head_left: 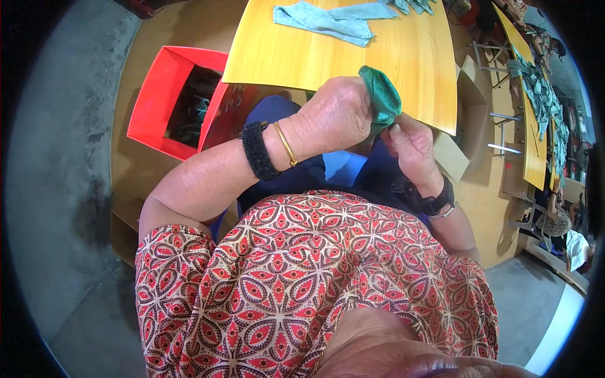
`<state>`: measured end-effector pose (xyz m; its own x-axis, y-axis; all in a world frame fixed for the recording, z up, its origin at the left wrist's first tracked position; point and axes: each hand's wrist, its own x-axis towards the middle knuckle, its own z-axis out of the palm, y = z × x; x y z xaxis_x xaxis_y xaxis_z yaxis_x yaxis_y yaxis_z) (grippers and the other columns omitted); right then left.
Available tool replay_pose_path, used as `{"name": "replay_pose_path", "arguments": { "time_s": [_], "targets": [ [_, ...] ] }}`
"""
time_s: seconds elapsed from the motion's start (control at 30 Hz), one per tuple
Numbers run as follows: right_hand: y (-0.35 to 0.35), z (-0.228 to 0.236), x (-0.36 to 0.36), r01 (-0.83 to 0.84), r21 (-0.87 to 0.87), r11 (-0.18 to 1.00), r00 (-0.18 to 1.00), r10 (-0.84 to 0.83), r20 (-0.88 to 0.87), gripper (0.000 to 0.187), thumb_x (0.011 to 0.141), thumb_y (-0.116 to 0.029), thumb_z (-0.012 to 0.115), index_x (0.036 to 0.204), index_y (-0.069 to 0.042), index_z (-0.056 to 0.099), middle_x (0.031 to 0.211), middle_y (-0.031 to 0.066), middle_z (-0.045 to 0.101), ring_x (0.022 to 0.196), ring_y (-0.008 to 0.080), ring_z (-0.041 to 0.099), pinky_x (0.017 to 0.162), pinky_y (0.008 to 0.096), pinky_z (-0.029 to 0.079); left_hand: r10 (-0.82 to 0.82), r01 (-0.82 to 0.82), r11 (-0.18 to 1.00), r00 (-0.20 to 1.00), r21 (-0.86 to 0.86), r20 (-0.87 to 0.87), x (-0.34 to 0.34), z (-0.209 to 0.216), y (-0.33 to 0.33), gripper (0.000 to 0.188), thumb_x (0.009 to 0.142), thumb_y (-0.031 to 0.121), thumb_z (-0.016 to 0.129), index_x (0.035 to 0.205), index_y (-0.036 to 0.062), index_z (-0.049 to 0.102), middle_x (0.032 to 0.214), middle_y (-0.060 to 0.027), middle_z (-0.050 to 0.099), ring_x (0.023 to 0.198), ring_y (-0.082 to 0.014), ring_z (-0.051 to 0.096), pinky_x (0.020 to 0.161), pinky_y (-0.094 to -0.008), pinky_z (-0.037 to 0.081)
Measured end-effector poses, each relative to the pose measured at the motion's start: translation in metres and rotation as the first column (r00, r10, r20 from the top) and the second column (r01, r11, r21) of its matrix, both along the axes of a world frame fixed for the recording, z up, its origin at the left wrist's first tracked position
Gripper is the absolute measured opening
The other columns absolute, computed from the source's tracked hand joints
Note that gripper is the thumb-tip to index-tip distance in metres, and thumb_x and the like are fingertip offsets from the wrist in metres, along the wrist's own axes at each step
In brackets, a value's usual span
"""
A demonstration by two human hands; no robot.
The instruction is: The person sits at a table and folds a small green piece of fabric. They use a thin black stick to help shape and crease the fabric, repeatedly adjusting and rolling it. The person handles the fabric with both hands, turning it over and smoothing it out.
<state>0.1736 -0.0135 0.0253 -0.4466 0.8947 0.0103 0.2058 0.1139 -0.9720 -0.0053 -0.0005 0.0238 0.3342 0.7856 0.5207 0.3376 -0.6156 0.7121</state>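
Observation:
A dark green piece of cloth [382, 97] is held up over the near edge of the yellow table [315, 63], its upper end folded into a rounded, cupped shape. My left hand [337, 114] is closed round its left side, the knuckles facing up. Lower down, my right hand [414, 148] pinches at the cloth's bottom end with thumb and fingers, close beside the left hand. What lies between the right fingertips is mostly hidden. Light blue-green strips of cloth [328, 22] lie on the far part of the table.
A red open box [161, 104] stands left of the table with dark cloth inside. Cardboard [455, 157] lies to the right. Farther right, another yellow table [535, 151] carries a heap of green cloth [539, 94], with people beside it.

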Motion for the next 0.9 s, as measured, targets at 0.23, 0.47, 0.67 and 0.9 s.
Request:
{"name": "replay_pose_path", "arguments": {
  "time_s": [0.23, 0.47, 0.67, 0.9],
  "targets": [
    [0.009, 0.006, -0.013, -0.259, -0.471, 0.844, 0.880, 0.005, -0.475, 0.018, 0.087, -0.021, 0.046, 0.084, -0.005, 0.053, 0.063, -0.0029, 0.046, 0.048, 0.0032, 0.031, 0.043, 0.0173, 0.027, 0.033, -0.040, 0.999, 0.979, 0.031, 0.202, -0.003, 0.010, 0.010, 0.006, 0.068, 0.005, 0.052, 0.072, -0.0001, 0.050, 0.061, -0.0189, 0.051, 0.059, -0.0356, 0.051, 0.049, -0.0379, 0.041],
    [-0.001, 0.010, -0.002, -0.058, -0.244, 0.968, 0.942, -0.028, -0.335, 0.018, 0.087, -0.021, 0.045, 0.082, -0.004, 0.051, 0.063, -0.0042, 0.042, 0.051, 0.0030, 0.033, 0.045, 0.0165, 0.028, -0.045, 0.167, 0.938, 0.927, -0.303, 0.371, -0.004, 0.027, 0.001, 0.025, 0.073, -0.002, 0.041, 0.096, -0.0020, 0.050, 0.080, -0.0081, 0.057, 0.071, -0.0168, 0.054, 0.066, -0.0256, 0.043],
    [0.003, -0.004, 0.003, 0.055, -0.077, 0.995, 0.989, -0.064, -0.130, 0.016, 0.086, -0.017, 0.047, 0.078, -0.003, 0.051, 0.061, -0.0041, 0.043, 0.051, 0.0027, 0.035, 0.045, 0.0174, 0.031, -0.095, 0.184, 0.952, 0.937, -0.243, 0.335, -0.008, 0.026, 0.005, 0.022, 0.087, 0.013, 0.044, 0.101, -0.0024, 0.051, 0.085, -0.0051, 0.058, 0.078, -0.0088, 0.052, 0.072, -0.0226, 0.043],
    [0.003, -0.013, 0.010, 0.074, 0.169, 0.983, 0.997, -0.070, -0.027, 0.019, 0.086, -0.018, 0.046, 0.084, -0.001, 0.053, 0.063, -0.0001, 0.049, 0.055, 0.0067, 0.043, 0.051, 0.0197, 0.036, -0.031, 0.046, 0.996, 0.982, -0.077, 0.188, -0.003, 0.026, 0.001, 0.006, 0.077, 0.004, 0.048, 0.080, -0.0013, 0.049, 0.062, -0.0150, 0.052, 0.059, -0.0268, 0.052, 0.052, -0.0312, 0.042]
  ]
}}
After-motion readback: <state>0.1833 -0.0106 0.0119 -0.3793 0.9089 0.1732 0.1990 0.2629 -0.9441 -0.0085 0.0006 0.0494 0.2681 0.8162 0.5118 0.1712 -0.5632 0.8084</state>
